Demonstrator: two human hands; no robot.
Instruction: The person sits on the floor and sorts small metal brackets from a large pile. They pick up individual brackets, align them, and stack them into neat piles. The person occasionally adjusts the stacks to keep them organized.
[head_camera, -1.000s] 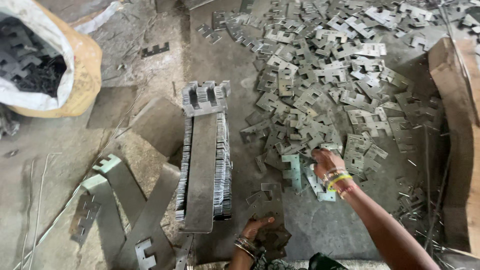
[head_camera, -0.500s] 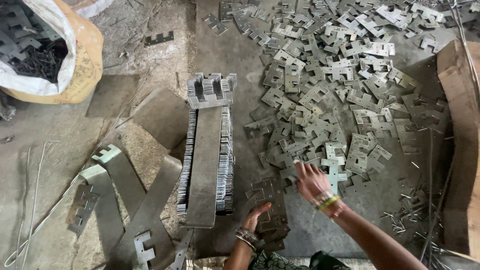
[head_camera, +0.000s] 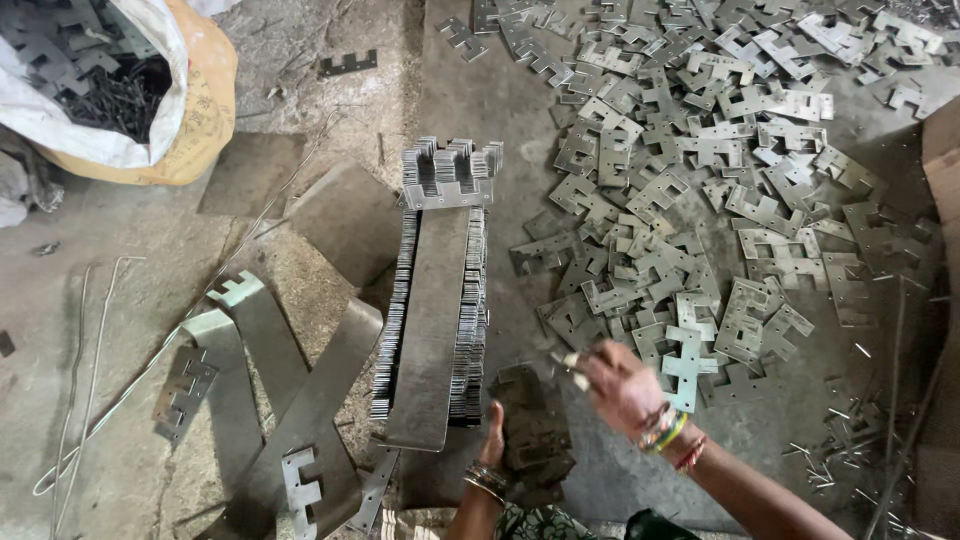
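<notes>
1. Right hand (head_camera: 618, 385): raised just right of the lower end of the long stack, fingers pinched on a small metal plate (head_camera: 568, 360), blurred.
2. Left hand (head_camera: 497, 432): fingers curled against a dark bundle of plates (head_camera: 535, 430), just below-right of the stack's lower end.
3. Long stack (head_camera: 435, 300): upright stamped plates in two rows under a flat strip.
4. Loose plate pile (head_camera: 720, 180): spread on the floor, right of the stack.
5. Sack (head_camera: 120, 90): open, holding dark plates, well apart up-left of the stack.
6. Bent strips (head_camera: 250, 340): left of the stack.
</notes>
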